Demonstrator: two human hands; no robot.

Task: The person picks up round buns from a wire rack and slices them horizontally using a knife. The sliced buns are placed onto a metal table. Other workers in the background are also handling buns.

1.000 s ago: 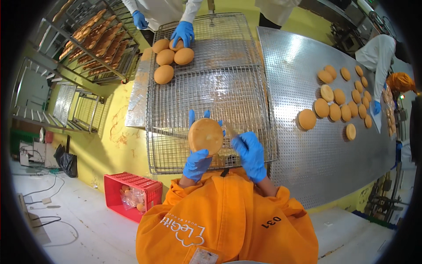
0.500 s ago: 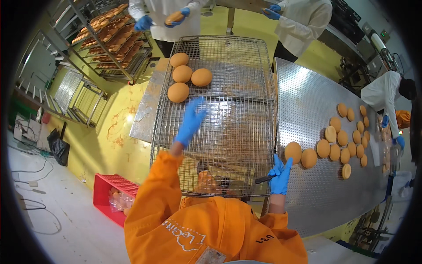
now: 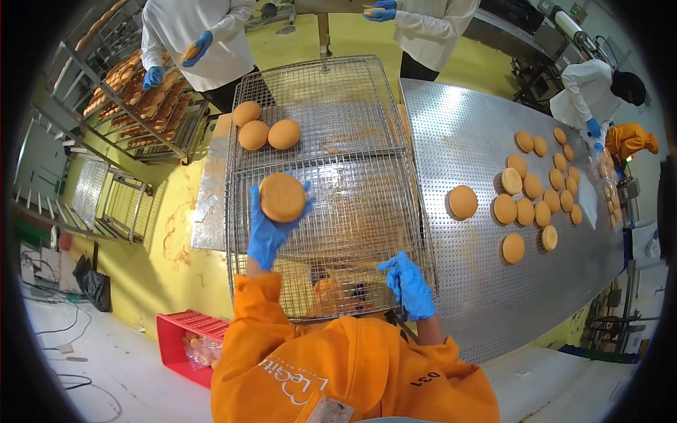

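Observation:
My left hand (image 3: 269, 236), in a blue glove, holds a round golden-brown bun (image 3: 282, 198) above the wire rack (image 3: 331, 204). Farther up the rack, three more buns (image 3: 284, 134) lie close together at its left side. My right hand (image 3: 411, 287), also gloved in blue, is over the rack's near right corner with its fingers curled. A slim dark-handled tool is in it, mostly hidden by the fingers, so its kind does not show.
Right of the rack stands a perforated metal table (image 3: 451, 296) with several buns (image 3: 525, 211) on it. A red crate (image 3: 190, 321) holding bagged items sits on the floor at lower left. Co-workers in white (image 3: 197, 42) stand across the rack; a loaded tray trolley (image 3: 120, 99) is at far left.
My left hand has taken one bun from the group of buns and drawn it nearer. My right hand has moved away from the table's buns, onto the rack's corner. The view has shifted.

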